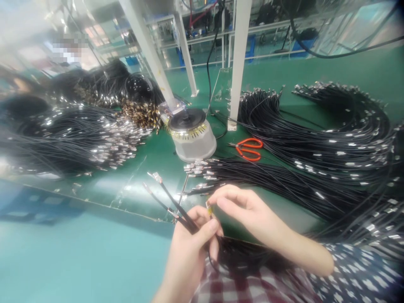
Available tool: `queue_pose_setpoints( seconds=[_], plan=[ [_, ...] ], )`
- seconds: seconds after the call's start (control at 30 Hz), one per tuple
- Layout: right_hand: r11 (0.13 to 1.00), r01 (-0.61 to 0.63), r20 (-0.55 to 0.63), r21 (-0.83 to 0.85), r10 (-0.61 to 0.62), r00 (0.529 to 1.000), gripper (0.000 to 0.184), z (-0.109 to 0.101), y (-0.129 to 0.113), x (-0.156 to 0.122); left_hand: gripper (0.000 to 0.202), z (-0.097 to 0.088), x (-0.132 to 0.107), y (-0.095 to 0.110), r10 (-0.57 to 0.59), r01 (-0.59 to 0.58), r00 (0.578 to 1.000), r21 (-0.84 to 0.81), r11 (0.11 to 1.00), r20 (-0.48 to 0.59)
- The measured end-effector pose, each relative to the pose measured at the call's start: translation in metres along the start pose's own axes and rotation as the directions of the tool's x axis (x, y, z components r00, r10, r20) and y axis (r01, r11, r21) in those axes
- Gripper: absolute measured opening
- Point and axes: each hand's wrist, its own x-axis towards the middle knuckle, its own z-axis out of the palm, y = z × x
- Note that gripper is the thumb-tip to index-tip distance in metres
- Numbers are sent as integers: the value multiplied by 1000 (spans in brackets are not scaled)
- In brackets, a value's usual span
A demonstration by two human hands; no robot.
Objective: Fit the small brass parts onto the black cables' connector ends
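My left hand [192,248] is closed around several black cables [176,204]. Their stripped, metallic-looking ends stick out toward the upper left. At the fingertips of this hand stands a small yellowish piece with a pale tip [209,209], seemingly on a cable end. The thumb and forefinger of my right hand [249,208] come together at that pale tip; exactly how they grip it is partly hidden. More black cables [249,254] lie across my lap below both hands. Just beyond my hands, a bundle of black cables [268,174] rests on the green table [158,151].
A white round-based device [195,145] with a black disc and yellow tabs stands mid-table, beside white posts [238,63]. Orange-handled scissors [251,149] lie right of it. Large cable bundles fill the left [72,134] and right [331,134]. The table's front edge runs at lower left.
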Motion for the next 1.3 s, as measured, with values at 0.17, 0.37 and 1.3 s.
queue_pose_setpoints(
  seconds=[0.17, 0.37, 1.3],
  plan=[
    [999, 31, -20, 14, -31, 999, 12, 4, 0, 1, 27, 1, -1, 0, -11, 11, 1000, 1, 1000, -9],
    [988, 141, -86, -65, -147, 985, 15, 7, -5, -3, 26, 2, -1, 0, 4, -5, 999, -15, 1000, -36],
    [999, -14, 458, 43, -7, 889, 12, -22, -15, 32, 17, -8, -3, -1, -88, 94, 986, -36, 995, 142]
  ],
)
